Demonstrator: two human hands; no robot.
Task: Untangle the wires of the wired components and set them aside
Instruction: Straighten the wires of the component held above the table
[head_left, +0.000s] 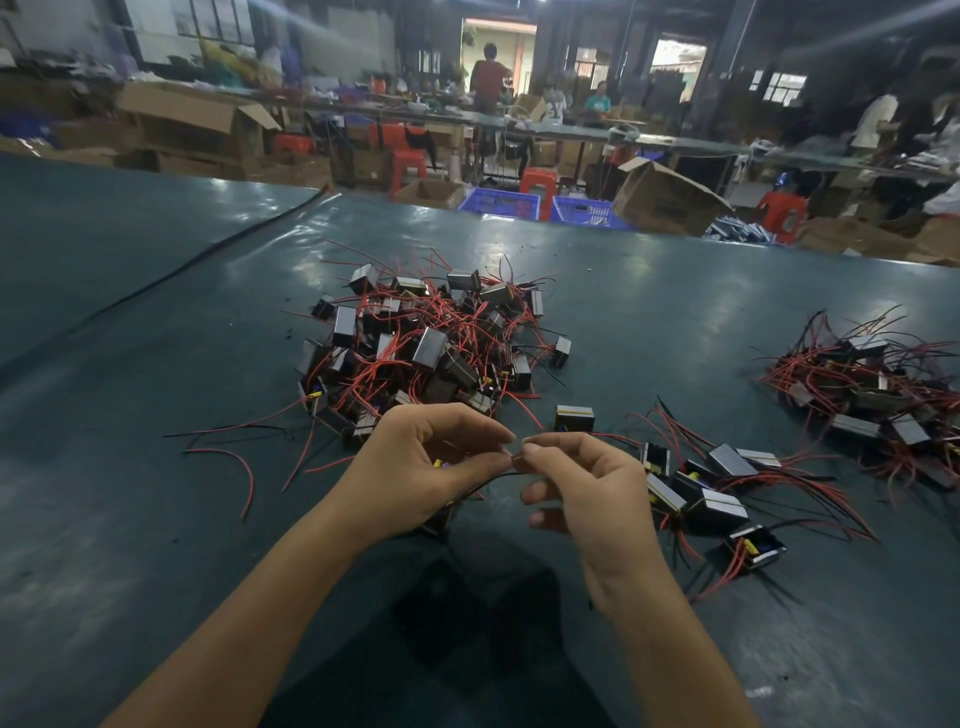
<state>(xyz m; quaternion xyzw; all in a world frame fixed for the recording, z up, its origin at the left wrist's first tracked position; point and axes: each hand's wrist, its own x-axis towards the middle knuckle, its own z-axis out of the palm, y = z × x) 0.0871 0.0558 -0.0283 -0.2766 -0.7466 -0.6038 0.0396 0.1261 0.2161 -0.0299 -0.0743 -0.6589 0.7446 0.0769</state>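
A tangled heap of small black wired components (426, 343) with red and black leads lies mid-table. My left hand (421, 467) holds one component, mostly hidden in the palm, with a yellow and purple bit showing. Its thumb and forefinger pinch the wire. My right hand (582, 483) pinches the same thin black wire (493, 479) at its tip, just beside the left fingertips. A small group of separated components (711, 493) lies to the right of my hands.
A single component (574, 418) sits alone behind my right hand. Another wired pile (878, 395) lies at the far right. Loose red wires (234, 457) trail left. The dark green table (156, 519) ends at a far edge with boxes, blue crates and people beyond.
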